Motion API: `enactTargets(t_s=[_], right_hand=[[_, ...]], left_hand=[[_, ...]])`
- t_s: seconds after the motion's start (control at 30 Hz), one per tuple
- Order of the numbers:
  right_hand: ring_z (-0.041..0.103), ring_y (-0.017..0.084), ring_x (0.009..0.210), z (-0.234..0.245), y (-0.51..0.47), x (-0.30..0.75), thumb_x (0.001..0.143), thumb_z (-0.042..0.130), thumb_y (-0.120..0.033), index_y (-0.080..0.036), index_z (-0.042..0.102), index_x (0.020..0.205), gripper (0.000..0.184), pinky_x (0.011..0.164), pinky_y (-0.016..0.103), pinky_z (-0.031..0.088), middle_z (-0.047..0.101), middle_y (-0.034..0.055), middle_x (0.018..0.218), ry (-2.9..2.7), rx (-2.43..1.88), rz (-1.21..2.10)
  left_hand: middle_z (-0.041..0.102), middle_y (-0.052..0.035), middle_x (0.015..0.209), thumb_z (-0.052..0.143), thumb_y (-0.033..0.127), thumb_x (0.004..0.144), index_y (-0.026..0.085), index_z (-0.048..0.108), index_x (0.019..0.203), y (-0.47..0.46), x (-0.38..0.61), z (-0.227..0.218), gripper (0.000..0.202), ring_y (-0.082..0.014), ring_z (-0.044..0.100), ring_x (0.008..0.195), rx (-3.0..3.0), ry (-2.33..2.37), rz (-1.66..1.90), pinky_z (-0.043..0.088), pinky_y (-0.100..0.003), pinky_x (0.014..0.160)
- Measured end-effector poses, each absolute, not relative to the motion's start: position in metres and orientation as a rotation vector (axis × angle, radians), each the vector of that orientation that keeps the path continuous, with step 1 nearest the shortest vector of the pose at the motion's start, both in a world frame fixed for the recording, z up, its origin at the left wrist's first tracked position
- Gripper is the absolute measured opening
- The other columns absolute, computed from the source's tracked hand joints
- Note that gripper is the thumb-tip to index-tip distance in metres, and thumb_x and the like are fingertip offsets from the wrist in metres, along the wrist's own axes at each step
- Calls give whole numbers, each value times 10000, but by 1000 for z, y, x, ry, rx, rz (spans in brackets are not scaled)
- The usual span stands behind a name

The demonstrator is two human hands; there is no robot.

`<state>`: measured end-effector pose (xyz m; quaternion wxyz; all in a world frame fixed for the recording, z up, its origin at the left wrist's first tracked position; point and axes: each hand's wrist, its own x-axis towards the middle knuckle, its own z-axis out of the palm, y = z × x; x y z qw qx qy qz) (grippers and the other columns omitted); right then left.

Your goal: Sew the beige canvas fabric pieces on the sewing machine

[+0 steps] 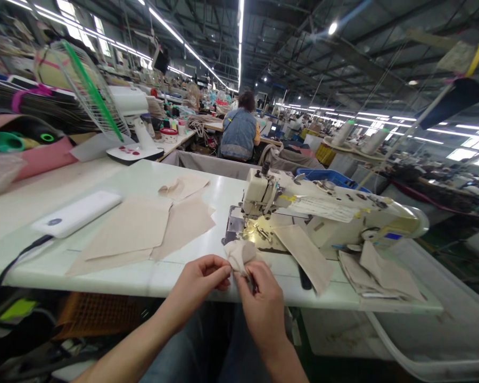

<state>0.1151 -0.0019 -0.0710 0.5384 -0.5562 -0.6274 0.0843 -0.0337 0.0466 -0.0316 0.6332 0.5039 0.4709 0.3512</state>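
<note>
Cloth [238,253] bunched, lower ctr of frame, just below sewing m/c [323,205]. L hand [203,279]: thumb + index pinching its edge; R hand [264,298] pinching it too. Flat pcs [133,226] ctr-left on table [223,191].

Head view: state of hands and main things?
Bunched cloth, crumpled, held
Left hand, pinching its edge
Right hand, gripping it
Sewing machine, needle area lit
Left cloth panels, flat, overlapping
Right cloth pile, stacked unevenly
Cloth strip, unheld
White device, lying flat, cable attached
Fan, standing; whether running unclear
</note>
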Motion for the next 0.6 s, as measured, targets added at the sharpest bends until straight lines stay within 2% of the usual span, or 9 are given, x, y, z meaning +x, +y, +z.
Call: enactTargets(t_s=[0.13,0.3,0.43,0.6], right_hand=[[637,150,830,-75,-2,113,951,595,-158,-208,626,902,77,762,209,463,664,14,887,-1484,-1273,189],[658,151,852,-76,-3,113,961,579,-134,-206,630,920,97,770,202,471,684,25,919,-1541,-1225,229],[659,156,836,-72,-4,117,962,563,-119,-202,630,925,113,745,213,459,689,31,927,-1668,-1185,276],[639,164,782,-71,-2,119,955,556,-129,-201,608,879,117,681,228,425,673,26,877,-1811,-1148,279]], left_hand=[[685,5,614,777,518,631,175,676,724,49,-32,-37,371,-137,608,616,1127,1095,794,500,-260,650],[687,8,603,811,469,586,167,671,709,51,-33,-39,356,-127,619,603,1034,1087,742,496,-244,639],[693,4,620,804,427,584,156,676,712,55,-38,-39,325,-109,606,588,989,1041,657,475,-223,610],[611,48,524,715,358,581,169,643,663,58,-42,-41,218,-82,512,486,1145,1084,664,399,-210,519]])
